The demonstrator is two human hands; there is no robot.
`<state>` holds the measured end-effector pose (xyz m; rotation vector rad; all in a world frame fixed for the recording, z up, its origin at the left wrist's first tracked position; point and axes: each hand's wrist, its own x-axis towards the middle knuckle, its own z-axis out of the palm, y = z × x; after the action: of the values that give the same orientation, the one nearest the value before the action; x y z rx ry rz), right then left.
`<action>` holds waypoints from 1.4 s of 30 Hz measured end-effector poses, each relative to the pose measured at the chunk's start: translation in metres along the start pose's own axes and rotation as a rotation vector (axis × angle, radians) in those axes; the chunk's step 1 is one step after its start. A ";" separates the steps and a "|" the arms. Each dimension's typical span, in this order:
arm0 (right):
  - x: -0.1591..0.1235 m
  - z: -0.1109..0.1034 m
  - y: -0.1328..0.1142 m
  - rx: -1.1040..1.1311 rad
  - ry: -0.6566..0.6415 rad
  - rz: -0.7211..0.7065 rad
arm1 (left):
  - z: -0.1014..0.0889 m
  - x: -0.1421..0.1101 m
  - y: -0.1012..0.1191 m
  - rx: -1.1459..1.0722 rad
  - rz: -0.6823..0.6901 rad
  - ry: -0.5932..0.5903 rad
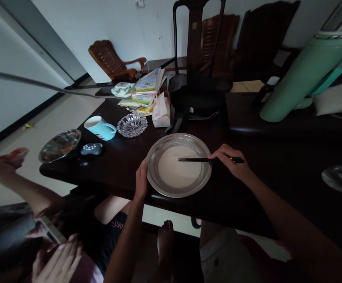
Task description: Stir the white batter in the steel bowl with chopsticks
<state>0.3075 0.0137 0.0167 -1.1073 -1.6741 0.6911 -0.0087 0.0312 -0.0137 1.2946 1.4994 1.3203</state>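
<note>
A wide metal bowl (179, 192) stands near the front edge of the dark table, partly filled with a smooth whitish liquid (176, 173). My left hand (141, 179) grips the bowl's left rim, its thumb side against the wall. Dark chopsticks (194, 160) are held in my right hand (231, 160), the fingers closed round them at the bowl's right side. Their tips reach into the middle of the bowl, at the surface of the liquid.
On the left of the dark table (117, 165) are a second metal bowl (44, 153), a light blue mug (100, 127), a glass dish (132, 125) and tissues (161, 114). A green flask (303, 78) stands right. Other people's hands (60, 261) hold a phone (51, 230) at lower left.
</note>
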 end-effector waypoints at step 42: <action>-0.001 0.002 0.001 0.015 -0.026 -0.040 | 0.000 0.000 -0.001 -0.012 -0.012 -0.003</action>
<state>0.3057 0.0132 0.0146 -1.0552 -1.7054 0.6941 -0.0087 0.0311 -0.0150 1.2776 1.4930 1.3176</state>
